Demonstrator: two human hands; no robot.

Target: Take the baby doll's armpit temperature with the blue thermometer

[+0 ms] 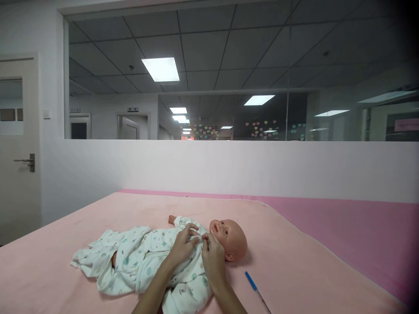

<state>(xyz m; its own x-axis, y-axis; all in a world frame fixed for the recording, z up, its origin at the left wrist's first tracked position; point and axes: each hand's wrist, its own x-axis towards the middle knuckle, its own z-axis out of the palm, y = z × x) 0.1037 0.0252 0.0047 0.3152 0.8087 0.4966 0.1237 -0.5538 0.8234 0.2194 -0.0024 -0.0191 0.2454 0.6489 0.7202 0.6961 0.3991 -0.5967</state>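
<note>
A baby doll [234, 237] lies on its back, head to the right, dressed in a white baby romper [127, 250] with small green and blue prints. My left hand [186, 242] rests on the chest of the romper, its fingers bent and gripping the cloth near the neckline. Right beside it, my right hand [212, 253] is closed in a pinch on the collar edge under the doll's chin. The fastening between the fingertips is too small to make out. One doll hand sticks out of the far sleeve; the near sleeve lies towards me.
A pen with a blue cap [251, 281] lies to the right of the doll. Pink sheeting [294, 270] covers the padded table, with a darker pink strip [343, 231] along the back and right. Behind stand a white wall [229, 168] with a window and a door [19, 187].
</note>
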